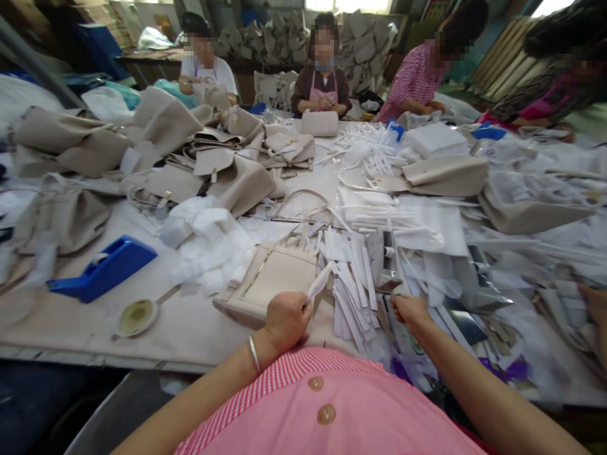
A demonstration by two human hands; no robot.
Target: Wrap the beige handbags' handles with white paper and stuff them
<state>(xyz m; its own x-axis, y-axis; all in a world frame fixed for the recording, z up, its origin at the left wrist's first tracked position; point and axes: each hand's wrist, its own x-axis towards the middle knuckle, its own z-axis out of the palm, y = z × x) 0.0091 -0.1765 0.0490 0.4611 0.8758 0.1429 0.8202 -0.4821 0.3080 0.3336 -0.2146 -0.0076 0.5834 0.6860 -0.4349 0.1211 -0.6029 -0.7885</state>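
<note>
My left hand [288,318] is closed in a pinch around a white strip [321,281] that sticks up past the fingers. It is at the lower right corner of a beige handbag [279,272], which lies on the table with a gold zipper facing up and its thin strap stretched out behind. Off to the right, my right hand [410,309] is curled shut at the edge of a pile of white paper strips [353,300]. Whatever its fingers may hold is hidden. Just behind that hand sits a shiny grey packet [385,259].
A blue tape dispenser [107,268] and a small round dish [137,317] stand on the left. Beige bags [237,183] are heaped behind crumpled white wrapping [208,243]. White sheets [422,221] cover the right. Several co-workers [322,88] are at the far side.
</note>
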